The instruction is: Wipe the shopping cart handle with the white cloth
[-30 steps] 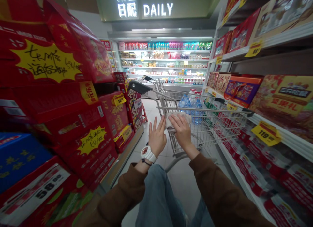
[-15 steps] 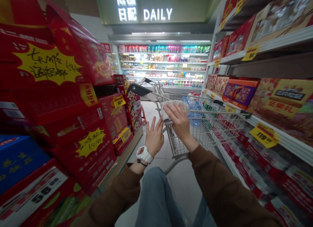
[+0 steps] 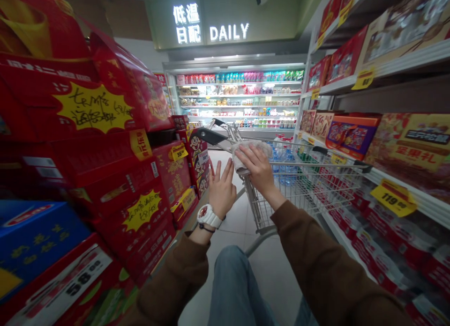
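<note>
- Crinkly pale plastic-wrapped bundle (image 3: 251,152) under the right hand (image 3: 256,170), fingers curled and clamped on it, right at the end of the wire shopping cart (image 3: 309,181); can't make out what's inside
- Left hand (image 3: 222,191) open in midair, fingers spread apart, chunky white watch (image 3: 208,216) on the wrist
- Clear water bottles (image 3: 286,169) in the cart, half hidden behind the wire mesh

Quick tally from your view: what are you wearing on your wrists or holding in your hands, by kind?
White wristwatch: 1
Black wrist band: 1
Pale wrapped pack in right hand: 1
Total: 3
</note>
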Action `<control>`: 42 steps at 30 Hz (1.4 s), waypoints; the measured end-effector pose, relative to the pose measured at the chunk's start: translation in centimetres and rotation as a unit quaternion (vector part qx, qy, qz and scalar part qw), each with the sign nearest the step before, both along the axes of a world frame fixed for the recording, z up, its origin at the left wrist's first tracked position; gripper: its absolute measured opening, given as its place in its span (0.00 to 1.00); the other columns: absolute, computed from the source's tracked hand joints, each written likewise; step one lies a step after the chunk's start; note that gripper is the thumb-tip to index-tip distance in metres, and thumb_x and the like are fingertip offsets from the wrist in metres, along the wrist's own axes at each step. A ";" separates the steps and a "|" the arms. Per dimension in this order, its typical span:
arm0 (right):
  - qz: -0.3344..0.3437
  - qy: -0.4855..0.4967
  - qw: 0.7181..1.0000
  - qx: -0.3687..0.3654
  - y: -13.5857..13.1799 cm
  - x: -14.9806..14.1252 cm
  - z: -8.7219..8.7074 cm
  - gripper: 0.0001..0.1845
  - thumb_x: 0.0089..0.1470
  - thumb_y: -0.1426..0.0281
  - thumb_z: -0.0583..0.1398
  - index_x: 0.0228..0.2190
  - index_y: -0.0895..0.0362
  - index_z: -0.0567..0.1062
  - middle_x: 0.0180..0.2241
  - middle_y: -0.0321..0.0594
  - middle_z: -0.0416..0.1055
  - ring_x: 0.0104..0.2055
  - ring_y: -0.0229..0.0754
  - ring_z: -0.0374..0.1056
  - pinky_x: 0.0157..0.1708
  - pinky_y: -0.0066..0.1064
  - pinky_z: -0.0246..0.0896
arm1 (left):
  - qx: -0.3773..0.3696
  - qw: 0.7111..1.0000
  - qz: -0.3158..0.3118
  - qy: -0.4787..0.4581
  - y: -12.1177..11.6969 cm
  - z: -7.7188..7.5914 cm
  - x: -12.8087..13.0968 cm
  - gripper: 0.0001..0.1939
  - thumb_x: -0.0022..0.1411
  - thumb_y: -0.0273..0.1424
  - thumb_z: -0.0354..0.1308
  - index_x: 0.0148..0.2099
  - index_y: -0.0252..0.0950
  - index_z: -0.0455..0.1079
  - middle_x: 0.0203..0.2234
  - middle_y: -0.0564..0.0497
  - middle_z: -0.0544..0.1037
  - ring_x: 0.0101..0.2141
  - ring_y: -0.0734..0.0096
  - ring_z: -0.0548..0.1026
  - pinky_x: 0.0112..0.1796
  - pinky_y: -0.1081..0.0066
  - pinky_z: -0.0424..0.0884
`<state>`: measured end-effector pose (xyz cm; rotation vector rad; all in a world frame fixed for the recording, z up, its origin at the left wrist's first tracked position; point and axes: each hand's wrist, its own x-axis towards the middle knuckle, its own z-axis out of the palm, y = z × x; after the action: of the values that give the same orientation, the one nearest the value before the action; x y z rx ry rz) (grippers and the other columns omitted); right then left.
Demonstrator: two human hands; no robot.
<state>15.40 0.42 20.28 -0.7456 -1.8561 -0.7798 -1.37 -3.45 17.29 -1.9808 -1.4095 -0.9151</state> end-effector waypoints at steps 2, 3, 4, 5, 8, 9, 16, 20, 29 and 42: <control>-0.001 -0.004 1.000 0.007 0.3 0.3 -0.3 0.27 0.63 0.78 0.50 0.60 0.49 0.68 0.61 0.37 0.66 0.67 0.44 0.54 0.67 0.44 0.49 | -0.002 1.000 -0.003 0.005 0.1 0.0 -0.3 0.36 0.60 0.24 0.46 0.71 0.34 0.49 0.69 0.51 0.52 0.69 0.54 0.45 0.66 0.48 0.43; -0.005 -0.002 1.000 0.006 0.4 0.5 -0.7 0.27 0.62 0.79 0.50 0.60 0.50 0.68 0.61 0.37 0.67 0.67 0.44 0.55 0.67 0.44 0.49 | -0.004 1.000 -0.004 0.007 0.1 0.0 -0.5 0.36 0.61 0.24 0.46 0.71 0.34 0.49 0.69 0.51 0.52 0.69 0.54 0.45 0.66 0.48 0.43; -0.011 0.002 1.000 0.003 0.5 0.8 -1.1 0.28 0.62 0.80 0.49 0.59 0.50 0.68 0.60 0.37 0.67 0.67 0.44 0.55 0.66 0.45 0.50 | -0.004 1.000 -0.005 0.009 0.0 0.1 -0.7 0.36 0.61 0.24 0.46 0.71 0.35 0.49 0.69 0.51 0.53 0.69 0.54 0.46 0.66 0.48 0.44; -0.017 0.007 1.000 0.000 0.4 0.9 -1.4 0.28 0.62 0.80 0.49 0.59 0.50 0.68 0.60 0.37 0.67 0.66 0.44 0.55 0.66 0.45 0.50 | -0.004 1.000 -0.006 0.010 0.1 0.1 -0.9 0.36 0.61 0.24 0.46 0.71 0.35 0.49 0.69 0.51 0.54 0.69 0.54 0.47 0.66 0.48 0.44; -0.030 0.006 1.000 0.004 -0.1 -0.1 -0.4 0.25 0.64 0.77 0.50 0.59 0.50 0.69 0.61 0.37 0.67 0.67 0.44 0.55 0.66 0.45 0.50 | -0.001 1.000 -0.007 0.018 0.3 0.3 -1.5 0.35 0.61 0.24 0.48 0.70 0.35 0.52 0.68 0.49 0.58 0.69 0.53 0.48 0.66 0.47 0.44; -0.031 -0.001 0.999 0.008 -0.2 -0.8 0.6 0.25 0.64 0.76 0.50 0.59 0.50 0.68 0.61 0.36 0.66 0.67 0.44 0.54 0.67 0.44 0.50 | -0.001 1.000 -0.009 0.026 0.4 0.3 -1.6 0.34 0.61 0.24 0.48 0.69 0.36 0.54 0.66 0.48 0.60 0.69 0.53 0.48 0.66 0.46 0.44; -0.012 -0.057 0.998 0.011 -0.2 -4.2 4.0 0.26 0.65 0.76 0.50 0.61 0.47 0.65 0.63 0.33 0.63 0.68 0.44 0.52 0.68 0.45 0.49 | -0.007 0.999 0.004 0.045 0.4 -0.4 -1.9 0.31 0.60 0.22 0.48 0.66 0.35 0.60 0.61 0.45 0.69 0.68 0.52 0.52 0.66 0.45 0.45; -0.017 -0.018 0.999 0.024 0.6 -1.8 0.7 0.25 0.65 0.76 0.51 0.61 0.48 0.67 0.62 0.37 0.65 0.68 0.45 0.53 0.67 0.45 0.49 | -0.003 0.999 0.007 0.034 -0.1 -0.5 -2.3 0.34 0.60 0.23 0.48 0.69 0.36 0.55 0.66 0.47 0.62 0.68 0.54 0.50 0.66 0.44 0.46; -0.023 -0.045 0.998 0.033 0.8 1.1 -7.3 0.27 0.62 0.81 0.51 0.58 0.49 0.70 0.59 0.37 0.69 0.65 0.44 0.58 0.64 0.43 0.56 | 0.020 0.999 -0.004 0.025 -0.3 0.7 -1.4 0.36 0.60 0.23 0.47 0.70 0.36 0.51 0.68 0.50 0.56 0.68 0.56 0.50 0.66 0.47 0.44; -0.115 0.122 0.986 -0.015 1.8 10.2 -7.2 0.42 0.45 0.87 0.49 0.61 0.53 0.66 0.61 0.43 0.66 0.68 0.47 0.53 0.63 0.50 0.56 | 0.039 0.989 -0.090 0.109 1.2 3.2 4.0 0.32 0.65 0.28 0.45 0.71 0.35 0.51 0.69 0.50 0.52 0.69 0.58 0.46 0.67 0.48 0.32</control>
<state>25.56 2.25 13.13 -1.0406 -1.5821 -0.7684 2.63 -2.27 20.47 -2.1017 -1.0737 -0.7878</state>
